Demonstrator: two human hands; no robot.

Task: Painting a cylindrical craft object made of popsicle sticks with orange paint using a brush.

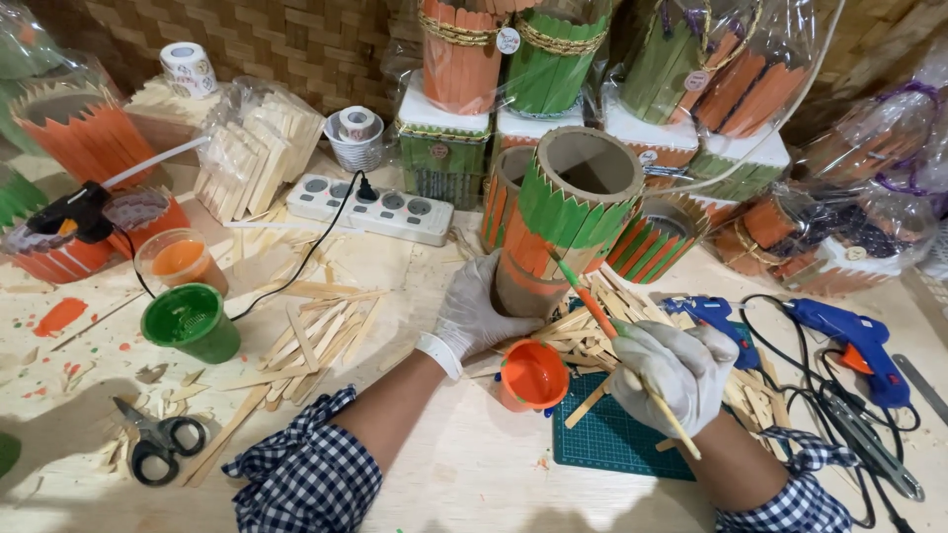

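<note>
My left hand (477, 308), in a white glove, grips the lower side of a cardboard tube (568, 212) clad in pointed green and orange wooden sticks, held tilted above the table. My right hand (674, 373), also gloved, holds a thin paintbrush (599, 318) whose orange-tipped end touches the tube's side. A small orange cup of paint (533, 376) stands between my hands, beside a dark green cutting mat (612, 437).
Loose wooden sticks (306, 341) lie scattered, with scissors (158, 437), a green paint cup (193, 322) and an orange paint cup (182, 261) at left. A white power strip (380, 208) sits behind. Blue glue guns (854, 343) and cables lie right. Wrapped finished holders (553, 49) line the back.
</note>
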